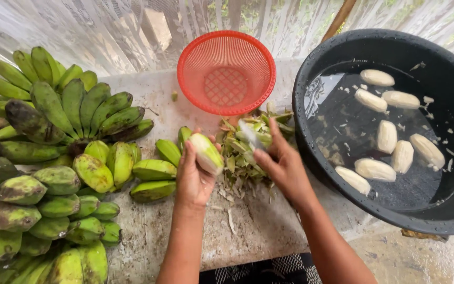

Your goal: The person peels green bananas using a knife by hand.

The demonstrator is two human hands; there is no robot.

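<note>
Big round black plastic tub (pixel 311 84) sits at right, holding water with several peeled pale bananas (pixel 387 137) floating in it, plus small scraps. Worn grey concrete bench (pixel 258 226) carries everything else. Large heap of unpeeled green bananas in bunches (pixel 53 158) fills the left side, some with dark blotches; a few loose ones lie just beside the left hand. Round red plastic mesh basket (pixel 226 72) stands at the back centre, tilted toward the camera, nothing visible in it. Pile of green and pale banana peel strips (pixel 243 150) lies on the bench between the basket and the hands, touching the tub's wall on its right edge.

Both forearms come up from the bottom edge, converging over the peel pile. Left hand (pixel 194 176) is raised, palm turned in, fingers and thumb wrapped around a half-peeled green-and-cream banana (pixel 206 152), held tilted with the tip up-left; grip closed on it. Right hand (pixel 285 165) is angled in from the right, fingers curled and pressed around a blurred pale strip or blade (pixel 250 134) that points at the banana; which it is cannot be told through motion blur. Dark checked cloth (pixel 269 268) shows at the bottom edge.
</note>
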